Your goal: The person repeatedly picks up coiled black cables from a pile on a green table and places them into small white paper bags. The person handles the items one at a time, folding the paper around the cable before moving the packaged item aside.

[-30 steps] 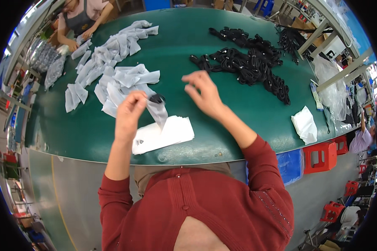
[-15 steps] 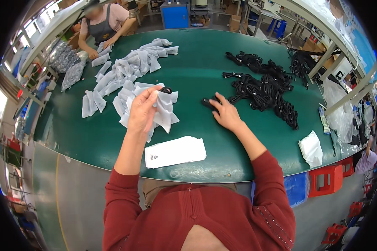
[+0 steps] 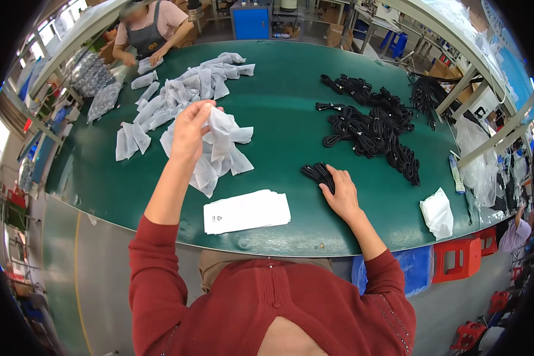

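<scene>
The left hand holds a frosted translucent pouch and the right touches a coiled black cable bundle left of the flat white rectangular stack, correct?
No: in the head view, the right hand touches a coiled black cable bundle right, not left, of the flat white rectangular stack; the left hand holds the frosted translucent pouch.

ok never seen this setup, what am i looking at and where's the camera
No machine here, just a person in a dark red cardigan working bare-handed. The view comes from a wide fisheye camera worn on the head, looking down, so straight edges bend. The left hand holds up a translucent whitish pouch; the right hand touches a coiled bundle of black cord. On the green table lie similar pouches leftward, more black coils rightward, and a stack of flat white rectangular pieces nearer the person.
</scene>
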`<state>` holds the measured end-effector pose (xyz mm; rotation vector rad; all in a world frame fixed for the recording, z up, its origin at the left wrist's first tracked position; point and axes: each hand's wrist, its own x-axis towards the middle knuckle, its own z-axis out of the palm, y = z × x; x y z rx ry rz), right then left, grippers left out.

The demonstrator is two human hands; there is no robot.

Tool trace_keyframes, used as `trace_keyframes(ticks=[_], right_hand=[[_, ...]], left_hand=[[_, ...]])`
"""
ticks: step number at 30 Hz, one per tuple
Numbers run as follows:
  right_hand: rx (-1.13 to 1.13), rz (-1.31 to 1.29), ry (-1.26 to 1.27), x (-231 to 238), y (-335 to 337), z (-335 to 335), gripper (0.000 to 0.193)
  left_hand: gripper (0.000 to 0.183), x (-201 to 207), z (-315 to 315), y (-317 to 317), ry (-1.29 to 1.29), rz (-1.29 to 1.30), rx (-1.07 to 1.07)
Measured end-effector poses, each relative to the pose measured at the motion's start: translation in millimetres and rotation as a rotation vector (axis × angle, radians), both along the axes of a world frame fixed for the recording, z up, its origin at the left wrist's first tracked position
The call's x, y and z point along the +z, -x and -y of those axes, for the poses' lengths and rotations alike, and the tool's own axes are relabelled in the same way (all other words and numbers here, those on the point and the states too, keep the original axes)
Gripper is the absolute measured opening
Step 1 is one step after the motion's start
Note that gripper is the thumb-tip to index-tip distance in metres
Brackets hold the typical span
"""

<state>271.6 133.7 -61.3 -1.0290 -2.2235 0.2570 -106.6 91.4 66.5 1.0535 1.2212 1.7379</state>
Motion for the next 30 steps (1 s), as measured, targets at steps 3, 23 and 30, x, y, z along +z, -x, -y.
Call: trace_keyframes(ticks=[3, 23, 30], right_hand=[[-0.009, -0.008, 0.005, -2, -3, -2, 0.05], [-0.095, -0.13, -0.036, -14, 5, -7, 0.045], [-0.191, -0.114, -0.087, -9, 8, -7, 0.044]], left_hand=[[0.027, -13, -15, 40, -0.081, 0.107, 0.094], [0.057, -122, 4, 8, 0.286, -1.736, 0.186], [0.047, -133, -59, 61, 0.298, -1.749, 0.288]])
